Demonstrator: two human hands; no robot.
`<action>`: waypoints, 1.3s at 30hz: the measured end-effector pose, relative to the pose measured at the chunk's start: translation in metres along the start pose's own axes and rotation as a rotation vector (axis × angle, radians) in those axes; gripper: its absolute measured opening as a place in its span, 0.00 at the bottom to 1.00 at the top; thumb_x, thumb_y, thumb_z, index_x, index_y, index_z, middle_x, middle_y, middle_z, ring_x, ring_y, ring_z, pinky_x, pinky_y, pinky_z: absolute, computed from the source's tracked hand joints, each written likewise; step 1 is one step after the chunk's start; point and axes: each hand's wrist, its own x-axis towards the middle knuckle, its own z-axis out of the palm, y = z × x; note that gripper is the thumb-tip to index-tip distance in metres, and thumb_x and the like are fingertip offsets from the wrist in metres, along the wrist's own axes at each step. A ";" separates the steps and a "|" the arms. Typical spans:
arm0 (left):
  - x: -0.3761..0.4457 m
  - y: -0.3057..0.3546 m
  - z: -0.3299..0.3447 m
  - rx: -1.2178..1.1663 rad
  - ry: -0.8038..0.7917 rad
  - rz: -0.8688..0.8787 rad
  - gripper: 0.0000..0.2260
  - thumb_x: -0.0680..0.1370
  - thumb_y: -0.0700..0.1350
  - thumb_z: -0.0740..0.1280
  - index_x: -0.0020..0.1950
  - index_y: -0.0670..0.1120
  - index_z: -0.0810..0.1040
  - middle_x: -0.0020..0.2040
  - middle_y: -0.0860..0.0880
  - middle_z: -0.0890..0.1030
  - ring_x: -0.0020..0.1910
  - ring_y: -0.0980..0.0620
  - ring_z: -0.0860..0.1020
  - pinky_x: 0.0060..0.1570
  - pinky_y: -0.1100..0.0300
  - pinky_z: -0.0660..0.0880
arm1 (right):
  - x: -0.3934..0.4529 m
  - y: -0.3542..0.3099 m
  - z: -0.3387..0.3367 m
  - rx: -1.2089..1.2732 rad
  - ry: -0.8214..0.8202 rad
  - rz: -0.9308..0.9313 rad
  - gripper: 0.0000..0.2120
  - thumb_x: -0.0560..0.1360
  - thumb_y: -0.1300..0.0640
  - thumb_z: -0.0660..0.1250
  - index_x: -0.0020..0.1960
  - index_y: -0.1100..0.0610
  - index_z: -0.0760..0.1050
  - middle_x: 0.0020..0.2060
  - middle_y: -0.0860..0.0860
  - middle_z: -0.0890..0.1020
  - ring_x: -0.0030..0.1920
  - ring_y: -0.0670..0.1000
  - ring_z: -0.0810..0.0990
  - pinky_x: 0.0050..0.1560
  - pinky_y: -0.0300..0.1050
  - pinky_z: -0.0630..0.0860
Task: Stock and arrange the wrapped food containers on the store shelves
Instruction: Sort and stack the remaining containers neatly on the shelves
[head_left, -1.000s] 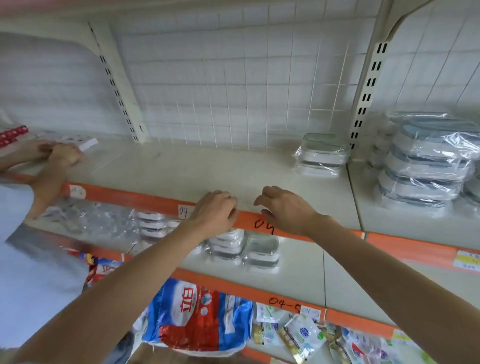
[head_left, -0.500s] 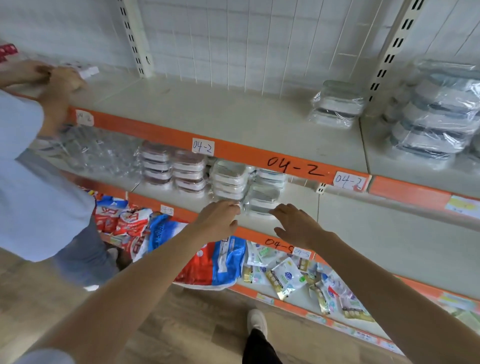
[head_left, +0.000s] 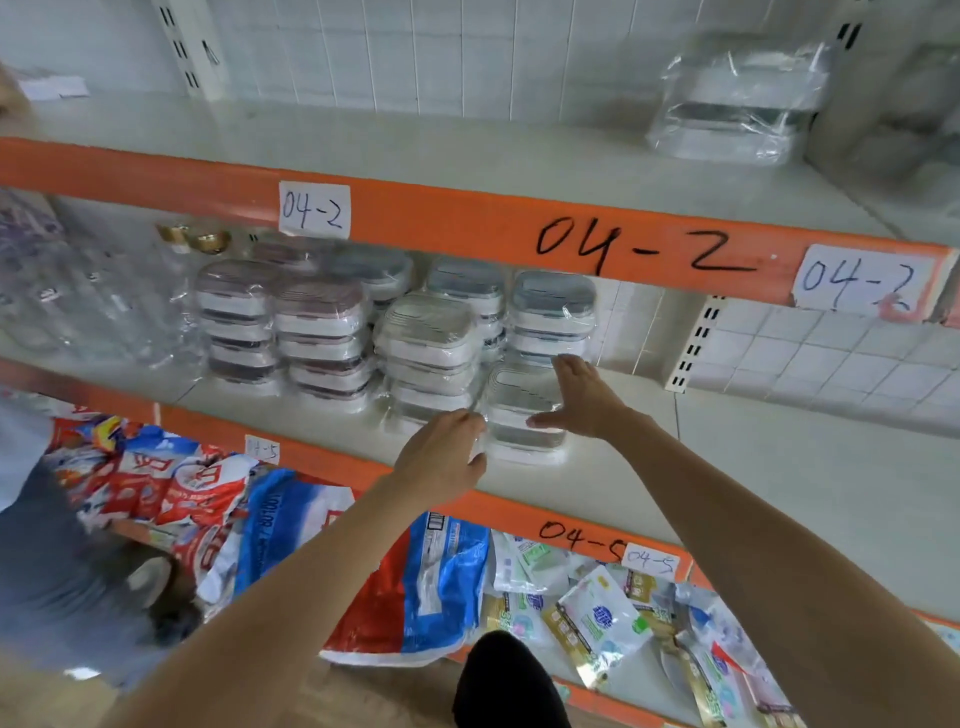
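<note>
Clear plastic film blurs most of what is stacked on the middle shelf (head_left: 727, 467), so lid colours and counts in the wrapped stacks are hard to make out, and the rear stacks are cut off by the orange rail marked 04-2 (head_left: 467, 228). At far left, glassy bottles (head_left: 78, 301) are smeared by motion, and a second person's clothing (head_left: 31, 545) is cropped by the edge. On the upper shelf another wrapped pack (head_left: 737, 104) is seen only as a hazy block. The front wrapped container stack (head_left: 522, 410) sits at the right end of the row, near the shelf's front edge, between both hands. The left hand (head_left: 441, 462) is curled against its left side, fingertips hidden in the wrap, so a firm hold cannot be confirmed. The right hand (head_left: 582, 400) is laid flat along its right side, fingers straight, thumb reaching across the front.
</note>
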 end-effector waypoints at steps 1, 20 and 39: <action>0.006 -0.005 0.009 -0.010 0.019 0.006 0.17 0.78 0.45 0.63 0.67 0.44 0.70 0.60 0.48 0.75 0.60 0.51 0.72 0.56 0.58 0.71 | 0.013 0.004 0.006 -0.030 -0.020 0.000 0.51 0.69 0.39 0.70 0.76 0.62 0.46 0.76 0.56 0.50 0.75 0.56 0.50 0.73 0.51 0.53; 0.112 0.028 0.075 0.392 -0.320 0.072 0.46 0.67 0.59 0.73 0.74 0.40 0.52 0.71 0.41 0.57 0.70 0.41 0.57 0.69 0.42 0.59 | -0.145 0.096 0.051 0.191 0.140 0.368 0.46 0.61 0.41 0.76 0.69 0.61 0.60 0.61 0.55 0.67 0.61 0.54 0.66 0.61 0.46 0.65; -0.055 0.097 -0.183 0.257 0.258 0.438 0.43 0.62 0.65 0.71 0.68 0.40 0.68 0.58 0.42 0.70 0.55 0.46 0.65 0.57 0.49 0.67 | -0.274 -0.044 -0.170 0.071 0.341 0.148 0.48 0.58 0.43 0.79 0.70 0.59 0.61 0.65 0.52 0.66 0.64 0.54 0.63 0.61 0.50 0.62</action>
